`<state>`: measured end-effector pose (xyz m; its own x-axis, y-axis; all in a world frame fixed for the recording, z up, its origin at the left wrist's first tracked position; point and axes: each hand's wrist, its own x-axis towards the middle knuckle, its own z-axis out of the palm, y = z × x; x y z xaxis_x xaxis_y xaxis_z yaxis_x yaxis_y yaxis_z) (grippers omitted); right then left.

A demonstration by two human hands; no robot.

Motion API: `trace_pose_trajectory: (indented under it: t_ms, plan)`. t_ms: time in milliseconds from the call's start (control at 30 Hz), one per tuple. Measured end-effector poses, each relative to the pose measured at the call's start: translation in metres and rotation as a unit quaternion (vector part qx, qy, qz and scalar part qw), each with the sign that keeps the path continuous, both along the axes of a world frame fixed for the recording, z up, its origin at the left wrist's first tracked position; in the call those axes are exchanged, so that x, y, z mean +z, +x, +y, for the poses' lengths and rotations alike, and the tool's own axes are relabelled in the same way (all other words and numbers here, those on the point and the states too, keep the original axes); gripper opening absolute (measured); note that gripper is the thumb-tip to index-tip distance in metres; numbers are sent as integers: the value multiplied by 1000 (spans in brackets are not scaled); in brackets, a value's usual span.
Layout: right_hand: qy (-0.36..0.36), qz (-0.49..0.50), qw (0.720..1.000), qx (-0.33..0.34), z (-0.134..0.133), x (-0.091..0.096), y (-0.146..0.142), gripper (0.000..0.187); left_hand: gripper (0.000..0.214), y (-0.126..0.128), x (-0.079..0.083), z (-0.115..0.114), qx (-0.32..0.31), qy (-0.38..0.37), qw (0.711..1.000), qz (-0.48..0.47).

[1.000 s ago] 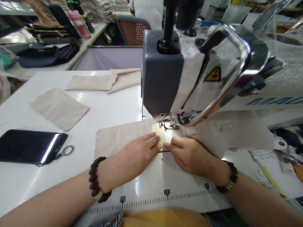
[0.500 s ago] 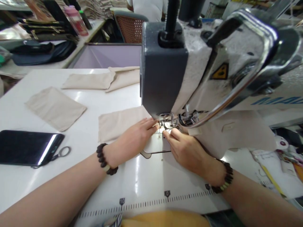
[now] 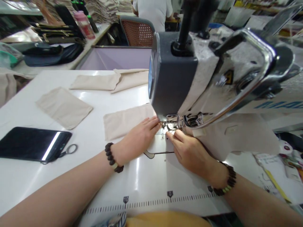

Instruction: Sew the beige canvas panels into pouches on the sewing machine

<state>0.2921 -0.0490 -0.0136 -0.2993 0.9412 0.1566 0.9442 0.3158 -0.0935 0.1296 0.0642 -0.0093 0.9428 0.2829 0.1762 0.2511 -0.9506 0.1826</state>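
A beige fabric piece lies flat left of the sewing machine. My left hand rests palm down at its right end, fingers stretched toward the presser foot. From the other side, my right hand comes up close to the foot with its fingers bent and bunched. Whatever is between those fingertips is too small to make out. A larger beige cloth with a small tab spreads under the machine arm, beyond my right hand. Between the hands the metal needle plate shows bare.
More beige fabric pieces lie at the left and back of the white table. A phone with a ring strap sits at left. Papers and small items crowd the right. Behind are a chair and a person in a white shirt.
The whole view has shifted slightly, so things appear a little farther right. Both hands keep nearly the same place beside the presser foot.
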Motion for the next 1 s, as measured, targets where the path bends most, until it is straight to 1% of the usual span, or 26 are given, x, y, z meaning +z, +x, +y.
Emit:
trace_pose_trajectory:
  t_ms: [100, 167, 267, 367, 500, 733, 800, 867, 933, 1000]
  plan:
    - [5, 19, 1000, -6, -2, -2, 1, 37, 27, -4, 5, -1, 52, 46, 997, 25]
    - [7, 34, 999, -12, -3, -3, 2, 39, 21, -7, 10, 3, 103, 47, 991, 67]
    - [14, 55, 998, -8, -5, -7, 4, 38, 20, -14, 16, 16, 179, 43, 977, 109]
    - [34, 61, 998, 5, -5, -9, 6, 37, 21, -20, 17, 30, 235, 52, 965, 108]
    - [63, 49, 997, 23, -4, -10, 6, 36, 23, -23, 14, 36, 246, 50, 963, 102]
    - [56, 46, 997, 21, -5, -11, 8, 35, 20, -22, 13, 36, 235, 46, 966, 98]
    - [54, 49, 997, 22, -4, -13, 8, 35, 23, -21, 10, 36, 242, 47, 965, 93]
    - [57, 55, 997, 22, -3, -13, 6, 35, 30, -21, 7, 37, 251, 52, 963, 84]
    - [67, 63, 996, 20, -5, -8, 2, 36, 41, -21, 4, 38, 256, 59, 962, 73]
    - [75, 66, 995, 22, -11, 5, -1, 34, 46, -22, 0, 38, 254, 61, 963, 63]
